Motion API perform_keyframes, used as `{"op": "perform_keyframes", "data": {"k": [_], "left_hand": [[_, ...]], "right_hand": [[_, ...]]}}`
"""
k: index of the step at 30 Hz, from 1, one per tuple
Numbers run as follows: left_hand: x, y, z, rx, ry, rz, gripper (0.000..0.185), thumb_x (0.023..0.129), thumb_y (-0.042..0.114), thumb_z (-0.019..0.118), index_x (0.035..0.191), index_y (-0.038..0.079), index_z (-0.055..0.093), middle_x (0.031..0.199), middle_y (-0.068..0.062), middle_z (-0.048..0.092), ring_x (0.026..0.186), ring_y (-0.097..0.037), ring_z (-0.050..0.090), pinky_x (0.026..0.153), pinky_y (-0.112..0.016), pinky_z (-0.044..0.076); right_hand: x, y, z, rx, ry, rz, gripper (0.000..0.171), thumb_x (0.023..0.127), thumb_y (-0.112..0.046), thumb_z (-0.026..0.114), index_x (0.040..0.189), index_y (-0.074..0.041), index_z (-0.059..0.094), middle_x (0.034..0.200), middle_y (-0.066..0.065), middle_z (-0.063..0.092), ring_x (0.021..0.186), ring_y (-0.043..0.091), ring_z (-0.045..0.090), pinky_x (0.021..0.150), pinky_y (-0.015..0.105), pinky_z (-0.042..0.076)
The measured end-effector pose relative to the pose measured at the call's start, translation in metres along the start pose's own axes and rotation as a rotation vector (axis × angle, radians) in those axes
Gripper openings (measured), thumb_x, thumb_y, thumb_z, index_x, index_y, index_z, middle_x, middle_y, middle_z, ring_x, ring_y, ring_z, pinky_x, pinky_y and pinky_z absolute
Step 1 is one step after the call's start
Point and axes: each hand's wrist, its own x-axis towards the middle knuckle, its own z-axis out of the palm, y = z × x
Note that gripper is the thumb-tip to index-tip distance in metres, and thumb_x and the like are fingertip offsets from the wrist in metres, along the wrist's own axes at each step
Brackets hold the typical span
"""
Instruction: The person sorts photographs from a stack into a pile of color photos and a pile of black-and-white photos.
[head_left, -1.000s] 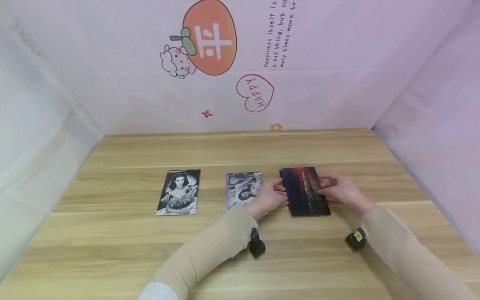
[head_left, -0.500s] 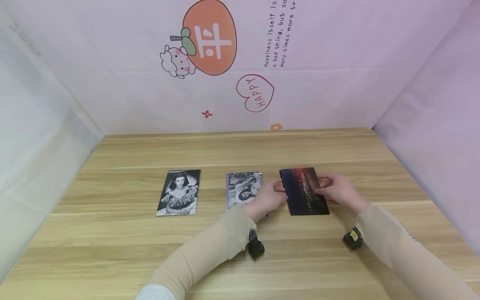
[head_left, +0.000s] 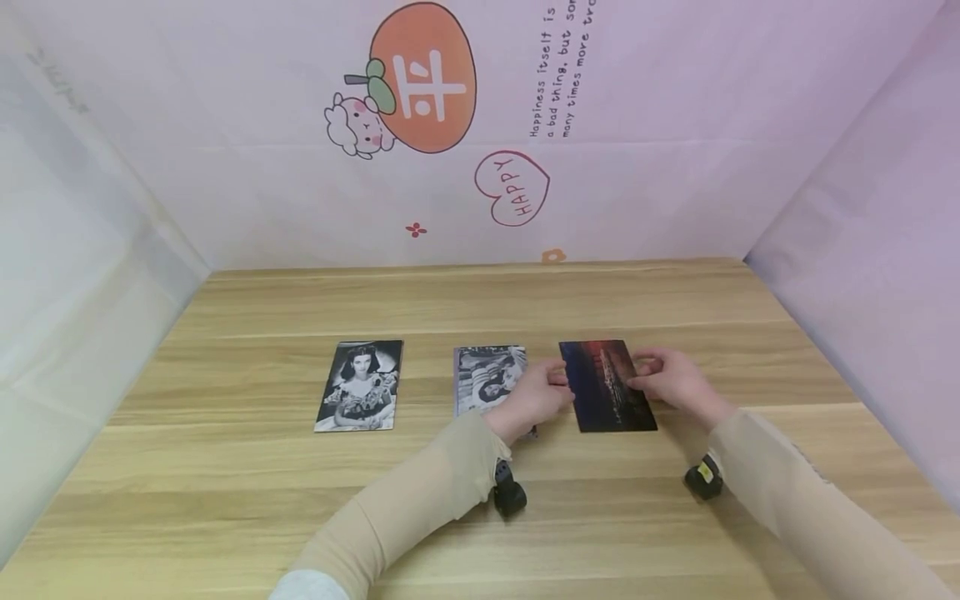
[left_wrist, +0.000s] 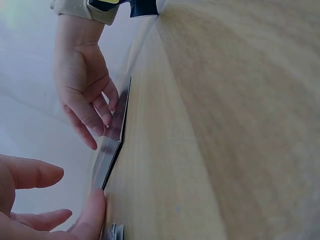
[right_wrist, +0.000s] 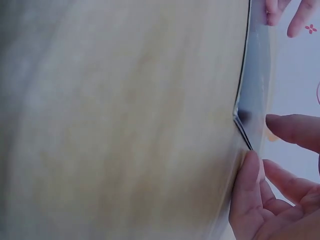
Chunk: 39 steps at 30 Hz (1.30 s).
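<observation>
A stack of dark cards, its top one a red-and-blue night scene, lies flat on the table at right of centre. My left hand touches its left edge with the fingertips, the thumb held apart. At the opposite edge is my right hand; in the right wrist view its fingers meet the card edge while the thumb stands off the surface. Partly hidden under my left wrist lies a pile of black-and-white photo cards. Another card, a black-and-white portrait, lies farther left.
The wooden table is bounded by a printed cloth at the back and pale cloth at both sides. A small black camera hangs at my left wrist, and another black camera at my right.
The dark cards have come into line, the edge that stuck out at the upper left no longer showing. My right hand has shifted slightly left; the left hand has barely moved.
</observation>
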Motion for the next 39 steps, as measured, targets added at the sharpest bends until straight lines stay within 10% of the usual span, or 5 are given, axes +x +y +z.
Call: {"op": "perform_keyframes", "data": {"k": [15, 39], "left_hand": [[-0.008, 0.0, -0.008, -0.044, 0.009, 0.001, 0.048, 0.089, 0.006, 0.06, 0.135, 0.003, 0.049, 0.128, -0.017, 0.055, 0.115, -0.028, 0.056, 0.09, -0.033, 0.052], [-0.023, -0.014, -0.052, -0.058, 0.038, 0.115, 0.043, 0.09, 0.007, 0.056, 0.132, -0.002, 0.049, 0.125, -0.019, 0.056, 0.115, -0.032, 0.055, 0.095, -0.038, 0.05]], "right_hand": [[-0.015, -0.009, -0.003, 0.103, -0.028, 0.007, 0.058, 0.091, -0.016, 0.061, 0.137, 0.01, 0.038, 0.121, 0.034, 0.052, 0.085, 0.024, 0.066, 0.076, 0.035, 0.057], [-0.006, -0.062, 0.033, 0.374, -0.121, -0.07, 0.048, 0.093, -0.011, 0.057, 0.135, 0.006, 0.042, 0.108, 0.015, 0.058, 0.105, 0.027, 0.059, 0.092, 0.041, 0.053]]}}
